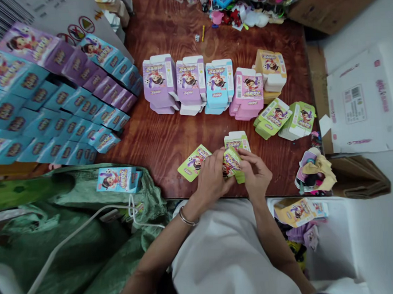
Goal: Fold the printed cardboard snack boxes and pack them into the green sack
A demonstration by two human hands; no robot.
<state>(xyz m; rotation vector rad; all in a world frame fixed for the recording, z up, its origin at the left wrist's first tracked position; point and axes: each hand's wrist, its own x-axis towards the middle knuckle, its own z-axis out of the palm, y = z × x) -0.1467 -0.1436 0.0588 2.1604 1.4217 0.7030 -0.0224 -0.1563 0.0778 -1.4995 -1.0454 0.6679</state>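
Note:
Near the front edge of the table, my left hand (212,175) and my right hand (256,172) are closed on a small green printed carton (231,161) between them. The carton is tilted, and my fingers cover part of it. Just beyond it, partly hidden, lies another green carton (237,138). A flat green carton (192,164) lies on the wood, its right corner under my left hand. Two stacks of green cartons, one leaning (273,118) and one beside it (299,120), lie farther right.
Stacks of flat cartons stand in a row: purple (159,80), blue (218,85), pink (246,93) and yellow (271,69). Filled blue boxes (42,123) are piled at left. Small toys (238,13) lie at the back of the brown table (143,146). A white bin (344,240) stands at lower right.

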